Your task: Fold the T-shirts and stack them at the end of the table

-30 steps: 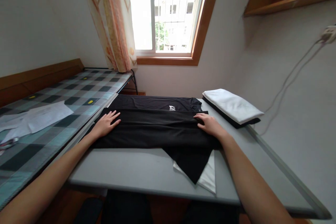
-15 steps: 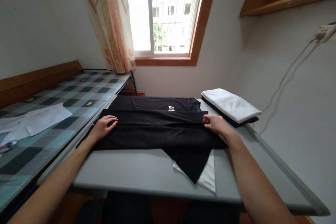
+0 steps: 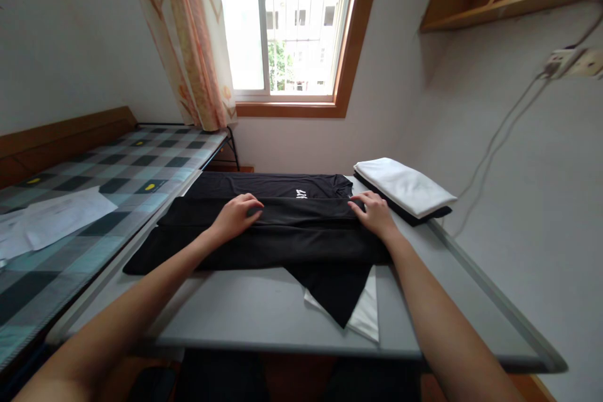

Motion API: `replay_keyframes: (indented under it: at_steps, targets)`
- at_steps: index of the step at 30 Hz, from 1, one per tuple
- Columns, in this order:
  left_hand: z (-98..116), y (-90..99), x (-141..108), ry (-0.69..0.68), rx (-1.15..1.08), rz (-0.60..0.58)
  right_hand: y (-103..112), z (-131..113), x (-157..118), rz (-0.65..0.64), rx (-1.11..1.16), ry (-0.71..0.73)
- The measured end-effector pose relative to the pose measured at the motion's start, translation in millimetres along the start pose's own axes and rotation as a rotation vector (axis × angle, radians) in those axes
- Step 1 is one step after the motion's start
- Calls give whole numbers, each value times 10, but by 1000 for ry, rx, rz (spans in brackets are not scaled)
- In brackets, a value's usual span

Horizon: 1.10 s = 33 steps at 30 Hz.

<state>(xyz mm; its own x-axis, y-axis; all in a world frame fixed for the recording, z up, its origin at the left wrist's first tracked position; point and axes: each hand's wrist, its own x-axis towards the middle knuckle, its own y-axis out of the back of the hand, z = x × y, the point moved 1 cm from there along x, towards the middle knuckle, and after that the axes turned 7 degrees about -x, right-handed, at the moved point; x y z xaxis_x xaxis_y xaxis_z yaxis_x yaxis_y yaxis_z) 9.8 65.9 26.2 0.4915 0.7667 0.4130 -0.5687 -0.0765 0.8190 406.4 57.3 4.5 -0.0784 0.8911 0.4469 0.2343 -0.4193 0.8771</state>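
A black T-shirt (image 3: 282,245) lies sideways across the table, its near side folded inward as a long strip. One black sleeve (image 3: 336,292) hangs toward me, with white cloth (image 3: 367,314) showing under it. My left hand (image 3: 237,217) is over the middle-left of the folded strip, fingers curved and apart from the thumb. Over the right end of the strip, my right hand (image 3: 374,210) has thumb and fingers spread. Behind the strip, a dark shirt part (image 3: 264,183) with white lettering is spread flat; whether it is a separate shirt I cannot tell.
A folded white cloth (image 3: 405,185) rests on a black one (image 3: 419,220) at the back right of the grey table (image 3: 211,308). To the left is a bed (image 3: 108,169) with checked cover and papers (image 3: 61,220). A shelf (image 3: 513,0) hangs upper right.
My left hand has moved right, from the strip's left end toward its middle. My right hand has loosened from the cloth's right edge, its fingers now spread.
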Motion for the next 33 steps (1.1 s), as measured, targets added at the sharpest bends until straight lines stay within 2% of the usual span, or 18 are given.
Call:
replay_keyframes:
  at_steps: [4, 8, 11, 17, 20, 23, 25, 28, 29, 31, 33]
  targets:
    - [561, -436, 323, -58, 37, -148, 37, 20, -38, -188, 92, 116]
    - [778, -729, 428, -62, 44, -177, 93, 70, -62, -293, 59, 121]
    - [802, -793, 454, -59, 60, -201, 82, 92, -56, -313, -18, 97]
    - [819, -702, 472, -108, 135, -298, 96, 99, -38, -329, 3, 51]
    - [814, -700, 474, -130, 128, -307, 137, 89, -52, -370, 9, 53]
    - [755, -777, 489, -117, 92, -277, 164, 66, -53, -423, -17, 58]
    - [698, -854, 500, -98, 55, -243, 169, 15, -34, -335, -52, 53]
    - [642, -963, 498, -102, 31, -206, 114, -153, 1, -85, -86, 49]
    - [636, -991, 490, -119, 38, -195, 70, -227, 9, -43, -77, 62]
    - [636, -1031, 469, -161, 66, -166, -55, -373, 16, -64, -65, 109]
    - [634, -1059, 447, -190, 91, -142, -195, -479, 16, -179, -94, 157]
